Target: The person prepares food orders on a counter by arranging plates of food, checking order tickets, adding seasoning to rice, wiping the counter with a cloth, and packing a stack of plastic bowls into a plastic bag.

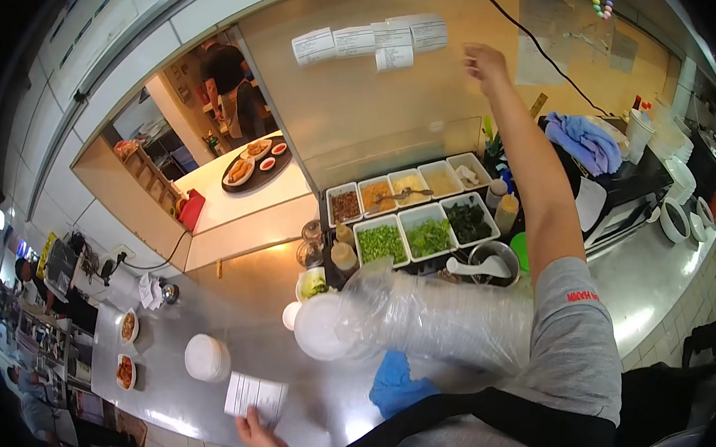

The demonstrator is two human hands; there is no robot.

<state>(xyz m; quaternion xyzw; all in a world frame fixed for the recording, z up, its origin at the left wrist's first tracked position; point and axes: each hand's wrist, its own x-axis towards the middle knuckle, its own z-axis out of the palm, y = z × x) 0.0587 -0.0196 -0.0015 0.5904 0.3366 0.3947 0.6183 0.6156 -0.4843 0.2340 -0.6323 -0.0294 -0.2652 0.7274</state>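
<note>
Low in the view, my left hand [256, 431] pinches a printed paper slip [255, 395] by its lower edge, above the steel counter. My right arm reaches up and forward. My right hand [486, 63] is near the wall panel, just right of a row of printed slips [353, 41] stuck there; its fingers are curled, and whether they hold anything is too small to tell. Below the panel are trays of toppings, among them chopped green onion [381, 243] and leafy greens [429, 237]. Plastic-wrapped containers [447, 313] lie on the counter before me.
White round lids or bowls [206, 357] and a blue cloth [399, 384] rest on the counter. Two small food dishes stand at left. A dark tray [256, 166] with food sits in the pass-through window. Beyond it stands a person [228, 87]. Squeeze bottles flank the toppings.
</note>
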